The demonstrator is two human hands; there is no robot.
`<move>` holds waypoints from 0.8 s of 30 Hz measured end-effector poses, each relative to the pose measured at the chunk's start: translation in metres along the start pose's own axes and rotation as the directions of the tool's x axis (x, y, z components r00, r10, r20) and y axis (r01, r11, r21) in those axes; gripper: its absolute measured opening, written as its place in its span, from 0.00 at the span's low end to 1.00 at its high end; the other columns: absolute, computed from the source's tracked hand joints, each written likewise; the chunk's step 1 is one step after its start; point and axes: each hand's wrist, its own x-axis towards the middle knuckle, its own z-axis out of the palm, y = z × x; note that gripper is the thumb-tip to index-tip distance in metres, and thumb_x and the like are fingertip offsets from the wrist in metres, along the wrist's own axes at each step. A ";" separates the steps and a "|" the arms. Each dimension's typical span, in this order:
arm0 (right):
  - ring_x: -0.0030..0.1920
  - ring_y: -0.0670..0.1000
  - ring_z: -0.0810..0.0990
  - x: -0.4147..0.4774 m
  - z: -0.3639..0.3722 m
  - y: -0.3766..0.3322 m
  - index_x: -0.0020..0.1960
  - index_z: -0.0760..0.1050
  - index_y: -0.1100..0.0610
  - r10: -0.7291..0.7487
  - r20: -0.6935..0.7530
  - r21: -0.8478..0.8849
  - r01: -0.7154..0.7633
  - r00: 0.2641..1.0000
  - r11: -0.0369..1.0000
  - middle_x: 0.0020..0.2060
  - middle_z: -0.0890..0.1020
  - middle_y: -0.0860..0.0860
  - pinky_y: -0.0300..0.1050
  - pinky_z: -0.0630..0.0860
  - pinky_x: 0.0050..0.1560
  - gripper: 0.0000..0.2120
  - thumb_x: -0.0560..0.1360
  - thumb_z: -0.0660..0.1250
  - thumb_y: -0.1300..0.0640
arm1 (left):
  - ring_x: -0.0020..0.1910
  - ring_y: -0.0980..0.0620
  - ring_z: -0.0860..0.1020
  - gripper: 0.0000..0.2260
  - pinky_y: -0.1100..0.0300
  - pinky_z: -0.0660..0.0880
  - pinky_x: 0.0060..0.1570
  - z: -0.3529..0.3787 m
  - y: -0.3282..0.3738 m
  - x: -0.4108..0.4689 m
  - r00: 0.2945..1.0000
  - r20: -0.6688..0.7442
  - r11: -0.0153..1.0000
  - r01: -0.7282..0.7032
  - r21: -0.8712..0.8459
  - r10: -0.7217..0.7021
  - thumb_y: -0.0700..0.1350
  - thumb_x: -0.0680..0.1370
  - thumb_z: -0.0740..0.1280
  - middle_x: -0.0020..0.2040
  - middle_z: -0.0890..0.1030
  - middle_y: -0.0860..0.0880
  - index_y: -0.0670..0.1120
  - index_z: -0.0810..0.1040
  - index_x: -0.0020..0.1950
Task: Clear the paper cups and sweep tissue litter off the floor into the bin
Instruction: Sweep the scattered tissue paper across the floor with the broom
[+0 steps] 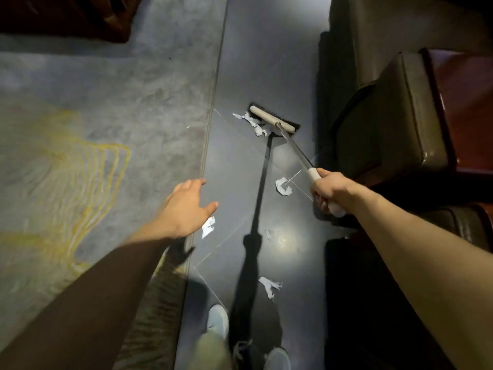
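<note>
My right hand (329, 186) grips the white grip of a broom's handle (296, 148). The broom head (272, 118), cream on top with dark bristles, rests on the dark floor ahead of me with a clump of torn tissue (253, 122) against its near side. More tissue scraps lie closer: one (283, 186) left of my right hand, one (208, 227) just under my left hand, one (270, 287) near my feet. My left hand (186, 209) hovers with relaxed fingers and holds nothing. No paper cups or bin are in view.
A grey carpet (93, 124) with yellow lines covers the left side, edged by a metal strip (210, 129). Dark leather armchairs (386, 124) and a reddish wooden table (466, 108) stand close on the right. My shoes (217, 320) are at the bottom.
</note>
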 end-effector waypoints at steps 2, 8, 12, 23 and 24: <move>0.20 0.47 0.65 -0.001 0.001 0.004 0.72 0.64 0.53 -0.006 0.016 -0.115 0.008 1.000 0.993 0.31 0.68 0.55 0.31 0.61 0.18 0.26 0.78 0.51 0.71 | 0.72 0.44 0.62 0.29 0.55 0.58 0.70 0.013 -0.006 -0.019 0.999 0.017 0.999 0.036 0.008 -0.036 0.51 0.77 0.65 0.72 0.66 0.42 0.42 0.61 0.74; 0.27 0.47 0.62 -0.017 -0.013 0.022 0.75 0.60 0.46 0.088 0.047 -0.061 -0.085 0.995 0.995 0.33 0.67 0.55 0.29 0.61 0.18 0.30 0.79 0.51 0.70 | 0.72 0.44 0.61 0.28 0.54 0.59 0.70 0.032 -0.002 -0.052 0.998 0.043 0.999 0.050 0.019 -0.050 0.52 0.78 0.64 0.73 0.65 0.43 0.42 0.60 0.74; 0.27 0.47 0.62 -0.028 -0.013 0.034 0.72 0.63 0.51 0.073 0.048 -0.094 -0.068 0.996 0.993 0.32 0.66 0.54 0.29 0.61 0.18 0.26 0.79 0.52 0.71 | 0.73 0.45 0.60 0.29 0.54 0.59 0.71 0.034 -0.006 -0.065 0.999 0.019 0.999 0.040 0.020 -0.040 0.53 0.78 0.63 0.73 0.65 0.43 0.43 0.60 0.74; 0.29 0.47 0.64 -0.080 0.029 0.087 0.73 0.60 0.46 0.133 0.039 -0.135 -0.126 0.990 0.983 0.38 0.68 0.56 0.29 0.63 0.19 0.26 0.80 0.53 0.67 | 0.71 0.44 0.62 0.28 0.55 0.59 0.69 0.050 -0.050 -0.129 0.999 -0.006 0.999 0.035 0.032 -0.035 0.53 0.78 0.64 0.71 0.67 0.42 0.43 0.61 0.74; 0.29 0.47 0.64 -0.088 0.035 0.096 0.73 0.60 0.46 0.144 0.030 -0.140 -0.138 0.989 0.981 0.38 0.68 0.56 0.30 0.63 0.19 0.26 0.80 0.53 0.67 | 0.71 0.44 0.62 0.28 0.55 0.59 0.69 0.053 -0.053 -0.137 1.000 0.002 0.999 0.023 0.027 -0.023 0.53 0.78 0.63 0.72 0.66 0.43 0.43 0.61 0.74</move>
